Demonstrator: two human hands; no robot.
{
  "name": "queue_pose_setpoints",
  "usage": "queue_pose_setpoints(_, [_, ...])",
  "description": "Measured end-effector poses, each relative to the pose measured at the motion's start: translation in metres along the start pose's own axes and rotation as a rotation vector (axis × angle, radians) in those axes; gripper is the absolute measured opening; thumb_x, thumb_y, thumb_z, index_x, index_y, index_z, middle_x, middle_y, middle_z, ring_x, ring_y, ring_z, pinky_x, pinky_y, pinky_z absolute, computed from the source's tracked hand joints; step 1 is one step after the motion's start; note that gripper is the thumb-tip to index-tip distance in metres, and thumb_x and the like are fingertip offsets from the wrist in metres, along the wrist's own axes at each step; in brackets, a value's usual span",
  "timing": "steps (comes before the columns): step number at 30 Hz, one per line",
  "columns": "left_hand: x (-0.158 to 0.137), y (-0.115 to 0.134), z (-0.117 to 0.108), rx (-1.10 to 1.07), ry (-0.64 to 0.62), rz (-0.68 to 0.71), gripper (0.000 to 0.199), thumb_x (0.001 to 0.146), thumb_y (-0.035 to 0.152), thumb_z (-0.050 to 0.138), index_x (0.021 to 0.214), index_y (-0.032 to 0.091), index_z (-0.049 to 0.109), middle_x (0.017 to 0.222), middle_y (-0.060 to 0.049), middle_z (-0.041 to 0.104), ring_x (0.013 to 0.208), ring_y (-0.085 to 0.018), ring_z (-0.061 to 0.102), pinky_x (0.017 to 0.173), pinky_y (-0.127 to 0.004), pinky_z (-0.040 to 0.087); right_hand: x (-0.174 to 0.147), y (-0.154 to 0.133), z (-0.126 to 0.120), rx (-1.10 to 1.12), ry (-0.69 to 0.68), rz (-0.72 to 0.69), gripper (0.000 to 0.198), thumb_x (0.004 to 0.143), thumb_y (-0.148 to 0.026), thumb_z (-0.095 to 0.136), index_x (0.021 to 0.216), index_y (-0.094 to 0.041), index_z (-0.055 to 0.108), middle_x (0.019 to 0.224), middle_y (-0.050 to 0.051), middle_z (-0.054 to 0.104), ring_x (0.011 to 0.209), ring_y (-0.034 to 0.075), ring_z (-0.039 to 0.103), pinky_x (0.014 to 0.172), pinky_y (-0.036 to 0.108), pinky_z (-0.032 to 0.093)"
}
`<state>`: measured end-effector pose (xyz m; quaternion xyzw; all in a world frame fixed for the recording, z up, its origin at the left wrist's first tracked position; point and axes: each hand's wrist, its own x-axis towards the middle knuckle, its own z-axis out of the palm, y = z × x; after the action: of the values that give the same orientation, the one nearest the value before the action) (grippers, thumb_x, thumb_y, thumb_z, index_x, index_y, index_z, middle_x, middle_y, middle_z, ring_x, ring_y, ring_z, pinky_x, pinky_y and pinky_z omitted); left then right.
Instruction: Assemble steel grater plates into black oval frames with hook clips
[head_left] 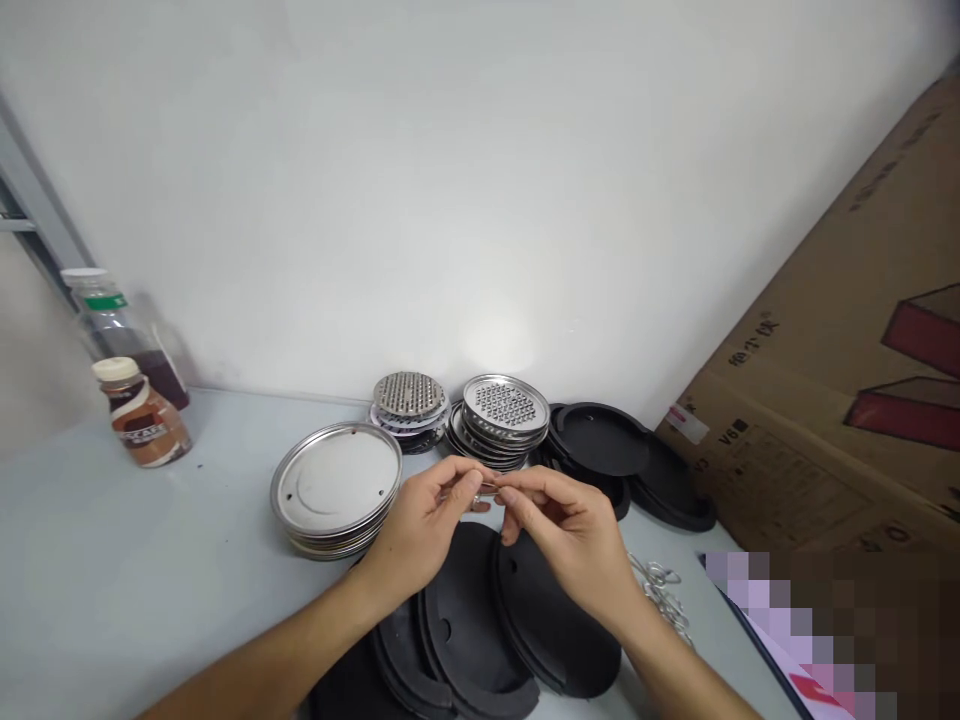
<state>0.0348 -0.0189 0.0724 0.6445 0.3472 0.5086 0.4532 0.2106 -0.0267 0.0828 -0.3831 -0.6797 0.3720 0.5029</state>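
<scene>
My left hand (427,515) and my right hand (566,530) meet at the fingertips in the middle of the view. Both are closed in a pinch around something small and thin, mostly hidden by the fingers; a shiny bit shows below the left thumb. Under them lie several black round lids (472,620), overlapping like fanned plates. To the left of my left hand rises a stack of silver metal discs (337,480) with rolled rims and small holes. Bent wire pieces (664,590) lie in a loose heap just right of my right wrist.
Perforated grater discs stand in two piles by the wall, a smaller pile (409,395) and a rimmed one (506,405). More black lids (604,440) lie to their right. A large cardboard box (810,400) leans at right. Two bottles, one brown-labelled (146,420), one clear (124,330), stand at left.
</scene>
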Motion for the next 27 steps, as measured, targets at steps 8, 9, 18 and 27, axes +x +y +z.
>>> queue_pose_setpoints(8, [-0.006, -0.001, 0.001, 0.116, 0.078, 0.0, 0.012, 0.085, 0.023, 0.068, 0.092, 0.022, 0.077, 0.072, 0.0, 0.073, 0.063, -0.014, 0.068, 0.063, -0.022, 0.057, 0.004, 0.011, 0.0, 0.401, -0.07, 0.316, 0.029, 0.079, -0.038, 0.075, 0.096, -0.015, 0.076, 0.059, 0.0, 0.067, 0.045, 0.011, 0.06, 0.049, 0.025, 0.054])
queue_pose_setpoints(9, [-0.005, -0.001, 0.0, 0.147, 0.073, 0.009, 0.011, 0.085, 0.023, 0.068, 0.09, 0.022, 0.078, 0.071, 0.0, 0.073, 0.062, -0.014, 0.067, 0.061, -0.022, 0.057, 0.003, 0.013, 0.0, 0.388, -0.085, 0.324, 0.031, 0.079, -0.039, 0.075, 0.097, -0.015, 0.077, 0.059, 0.0, 0.066, 0.046, 0.011, 0.059, 0.049, 0.025, 0.054])
queue_pose_setpoints(18, [-0.001, -0.005, -0.009, 0.494, 0.037, 0.247, 0.021, 0.088, 0.017, 0.063, 0.101, 0.026, 0.076, 0.093, 0.001, 0.079, 0.078, -0.015, 0.074, 0.075, -0.023, 0.059, -0.005, 0.02, 0.003, -0.108, -0.013, 0.063, 0.022, 0.092, -0.031, 0.06, 0.104, -0.022, 0.076, 0.073, 0.002, 0.063, 0.058, 0.014, 0.062, 0.056, 0.027, 0.053])
queue_pose_setpoints(27, [-0.005, -0.016, -0.003, 0.681, 0.118, 0.431, 0.025, 0.091, 0.015, 0.06, 0.111, 0.022, 0.073, 0.105, -0.003, 0.077, 0.09, -0.018, 0.074, 0.085, -0.027, 0.059, -0.005, 0.027, 0.029, -0.361, 0.186, -0.202, 0.027, 0.095, -0.019, 0.049, 0.108, -0.02, 0.073, 0.091, 0.01, 0.07, 0.083, 0.022, 0.064, 0.077, 0.035, 0.052])
